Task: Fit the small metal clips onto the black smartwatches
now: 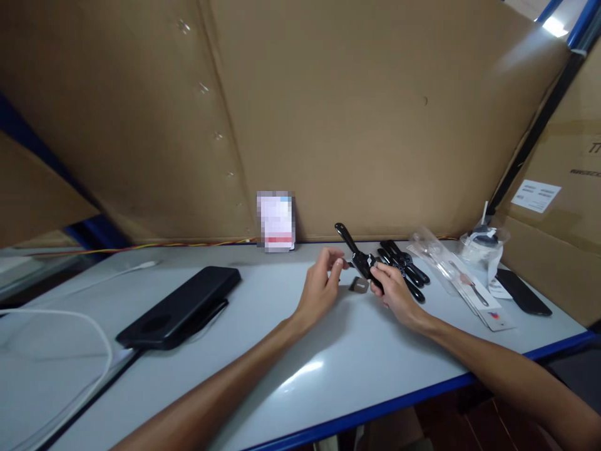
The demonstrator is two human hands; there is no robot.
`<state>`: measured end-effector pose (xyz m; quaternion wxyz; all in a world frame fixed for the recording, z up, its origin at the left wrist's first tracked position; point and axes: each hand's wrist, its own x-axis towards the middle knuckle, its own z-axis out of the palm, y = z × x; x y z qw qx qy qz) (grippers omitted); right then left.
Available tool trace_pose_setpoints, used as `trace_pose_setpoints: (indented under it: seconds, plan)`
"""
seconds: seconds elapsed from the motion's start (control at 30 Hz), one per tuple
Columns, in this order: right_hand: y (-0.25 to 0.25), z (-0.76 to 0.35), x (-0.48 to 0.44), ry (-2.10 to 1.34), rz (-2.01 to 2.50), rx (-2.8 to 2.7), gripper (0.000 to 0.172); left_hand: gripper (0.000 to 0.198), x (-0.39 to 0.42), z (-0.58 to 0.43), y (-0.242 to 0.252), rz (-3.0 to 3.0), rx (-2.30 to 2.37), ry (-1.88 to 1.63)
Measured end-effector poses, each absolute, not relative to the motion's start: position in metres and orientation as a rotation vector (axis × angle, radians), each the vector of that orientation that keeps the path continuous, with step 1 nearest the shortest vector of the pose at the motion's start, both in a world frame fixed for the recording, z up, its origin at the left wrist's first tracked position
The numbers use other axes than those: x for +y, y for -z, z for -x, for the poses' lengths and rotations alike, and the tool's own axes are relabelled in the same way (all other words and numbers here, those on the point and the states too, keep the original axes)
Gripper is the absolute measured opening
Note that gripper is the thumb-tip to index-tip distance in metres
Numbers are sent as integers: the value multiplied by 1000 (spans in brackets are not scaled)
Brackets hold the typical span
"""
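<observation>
A black spokeshave [361, 264] is tilted above the table, one handle pointing up to the left. My right hand [397, 291] is closed round its lower handle. The fingers of my left hand [323, 279] are pinched beside the tool's middle, at a small dark part whose kind I cannot make out. Below the spokeshave lies a flat slotted metal blade [359, 285], partly behind my right hand. More black spokeshaves [404, 263] lie in a pile just past my right hand.
Clear plastic packaging with a printed card [469, 291] lies to the right, near a plastic-wrapped cup [482, 243] and a black phone [523, 292]. At left sit a black power bank [181, 307] and a white cable [101, 332]. A cardboard sheet [328, 125] stands behind the table [263, 363].
</observation>
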<state>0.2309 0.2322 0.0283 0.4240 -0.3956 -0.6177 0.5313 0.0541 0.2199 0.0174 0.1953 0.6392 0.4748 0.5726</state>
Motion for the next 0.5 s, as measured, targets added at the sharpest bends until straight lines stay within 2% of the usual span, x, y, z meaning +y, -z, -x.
trace_pose_setpoints:
  seconds: [0.17,0.5]
  plan:
    - [-26,-229,232,-1324,986,-1566,33,34,221,-63,-11,-1506,1028,-1467]
    - [-22,-229,236,-1245,970,-1638,35,36,219,-65,-16,-1434,977,-1390]
